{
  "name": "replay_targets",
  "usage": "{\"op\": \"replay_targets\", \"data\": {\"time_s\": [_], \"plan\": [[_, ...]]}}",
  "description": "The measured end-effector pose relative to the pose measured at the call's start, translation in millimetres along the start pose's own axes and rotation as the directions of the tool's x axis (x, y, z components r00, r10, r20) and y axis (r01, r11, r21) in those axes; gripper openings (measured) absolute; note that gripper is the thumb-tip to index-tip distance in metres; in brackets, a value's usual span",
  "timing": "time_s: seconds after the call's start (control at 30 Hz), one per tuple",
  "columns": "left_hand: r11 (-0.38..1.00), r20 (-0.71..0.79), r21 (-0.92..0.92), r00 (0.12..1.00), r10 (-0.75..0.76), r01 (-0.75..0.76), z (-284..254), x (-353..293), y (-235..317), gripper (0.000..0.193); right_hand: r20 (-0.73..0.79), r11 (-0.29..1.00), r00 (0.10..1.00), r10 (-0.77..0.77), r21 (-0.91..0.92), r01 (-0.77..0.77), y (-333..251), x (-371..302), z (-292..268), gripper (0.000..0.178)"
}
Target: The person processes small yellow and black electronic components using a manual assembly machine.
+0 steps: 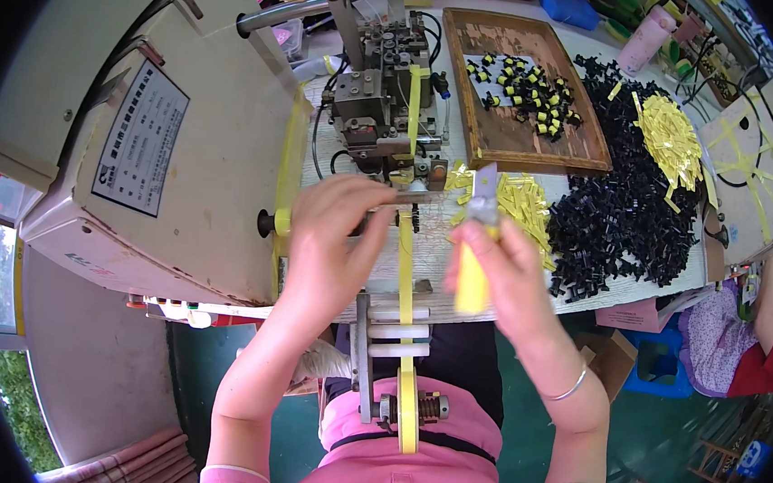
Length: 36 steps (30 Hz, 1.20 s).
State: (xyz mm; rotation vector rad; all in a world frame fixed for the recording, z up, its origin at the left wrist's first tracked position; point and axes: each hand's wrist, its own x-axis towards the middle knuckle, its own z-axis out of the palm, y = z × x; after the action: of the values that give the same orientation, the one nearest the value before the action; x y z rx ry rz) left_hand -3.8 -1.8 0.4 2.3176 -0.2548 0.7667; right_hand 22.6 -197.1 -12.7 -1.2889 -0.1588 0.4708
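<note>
My left hand [337, 229] is at the front of a small metal press [365, 104], its thumb and fingers curled together toward a flat metal bar [415, 197]. What the fingertips pinch there, if anything, I cannot make out. My right hand [504, 264] grips a utility knife [473, 280] by its yellow handle, blade pointing up and away from me. A yellow strip [405, 266] runs from the press down over white rollers [399, 331] to a reel [408, 411] close to my waist. A small black piece sits below the bar, beside the strip.
Loose yellow strips [525, 216] lie right of the press, next to a big heap of black parts [610, 223] topped by a yellow pile [671, 141]. Behind stands a wooden tray [597, 158] with black-and-yellow pieces. A beige machine housing [199, 199] fills the left. Another person's red sleeve [767, 367] shows at right.
</note>
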Motion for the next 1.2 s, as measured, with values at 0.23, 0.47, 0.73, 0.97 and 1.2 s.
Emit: {"op": "replay_targets", "data": {"time_s": [0.23, 0.47, 0.73, 0.97, 1.2], "plan": [[0.998, -0.018, 0.044, 0.999, 0.042, -0.041, -13.3, -9.3, 4.4, 0.016, -0.007, 0.289, 0.884, -0.468, -0.946, 0.146, -19.1, 35.9, -66.2, 0.011], [0.999, 0.027, 0.041, 0.999, 0.019, -0.02, -14.4, -10.4, 11.3, 0.012, 0.054, -0.156, 0.988, -0.143, -0.987, 0.032, 7.8, 71.1, -62.5, 0.013], [0.999, 0.022, 0.025, 0.999, 0.038, -0.038, -12.7, -14.0, 9.1, 0.014, 0.089, 0.029, 0.919, -0.383, -0.994, 0.108, -14.1, 54.8, -74.5, 0.015], [0.996, 0.086, 0.01, 0.993, 0.086, -0.087, -7.6, -12.0, 17.4, 0.017, -0.052, 0.289, 0.928, -0.369, -0.955, 0.061, -27.0, 53.0, -92.3, 0.019], [0.993, 0.125, -0.009, 0.985, 0.119, -0.119, -1.9, -10.3, 24.8, 0.017, -0.011, 0.219, 0.91, -0.415, -0.972, 0.088, -19.7, 54.9, -88.6, 0.02]]}}
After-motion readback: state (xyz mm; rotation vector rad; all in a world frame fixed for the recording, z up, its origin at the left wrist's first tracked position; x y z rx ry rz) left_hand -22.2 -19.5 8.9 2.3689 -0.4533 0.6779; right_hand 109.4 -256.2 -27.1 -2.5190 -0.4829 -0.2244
